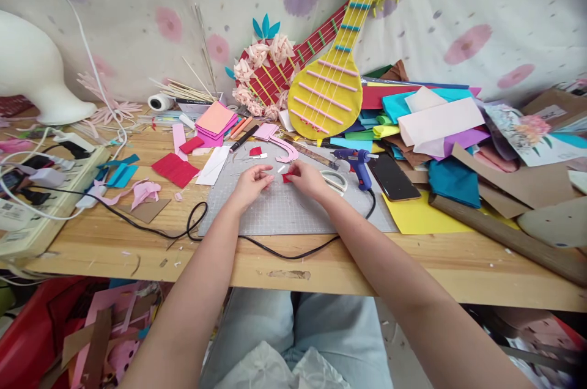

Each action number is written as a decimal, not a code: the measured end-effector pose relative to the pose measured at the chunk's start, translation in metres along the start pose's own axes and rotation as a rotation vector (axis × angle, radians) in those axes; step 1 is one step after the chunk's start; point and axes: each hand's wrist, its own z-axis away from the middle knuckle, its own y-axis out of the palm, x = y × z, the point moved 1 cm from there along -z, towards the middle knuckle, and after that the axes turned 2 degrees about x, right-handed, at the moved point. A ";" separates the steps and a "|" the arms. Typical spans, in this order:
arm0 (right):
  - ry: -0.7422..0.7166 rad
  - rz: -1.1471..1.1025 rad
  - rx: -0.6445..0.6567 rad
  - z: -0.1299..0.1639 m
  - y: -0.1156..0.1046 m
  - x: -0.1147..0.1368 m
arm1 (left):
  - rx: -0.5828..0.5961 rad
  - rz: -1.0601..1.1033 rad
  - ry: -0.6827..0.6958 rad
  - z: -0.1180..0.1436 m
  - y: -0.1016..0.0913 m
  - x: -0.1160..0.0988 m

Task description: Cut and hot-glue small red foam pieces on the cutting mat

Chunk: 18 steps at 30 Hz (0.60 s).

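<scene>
My right hand (pixel 306 180) pinches a small piece of red felt (pixel 287 178) between thumb and fingers, over the grey cutting mat (pixel 257 218). Facing it from the left is my left hand (pixel 251 187), its fingers loosely bent and apart with nothing visible between them. A small white scrap (pixel 282 168) shows between the hands. Just beyond them lies a curved pink strip (pixel 288 148), beside another small red scrap (pixel 255 151). The scissors (pixel 334 181) lie right of my right hand, their blades partly hidden.
A blue glue gun (pixel 358 163) and a black phone (pixel 393 176) lie to the right. Coloured felt sheets (pixel 440 126) pile up behind. Yellow (pixel 326 95) and red felt instruments (pixel 270 80) lean on the back cloth. A black cable (pixel 293 256) crosses in front; a power strip (pixel 41 218) sits left.
</scene>
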 end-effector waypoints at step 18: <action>-0.173 -0.474 0.084 0.021 -0.005 -0.016 | 0.202 0.066 -0.167 0.008 0.004 -0.002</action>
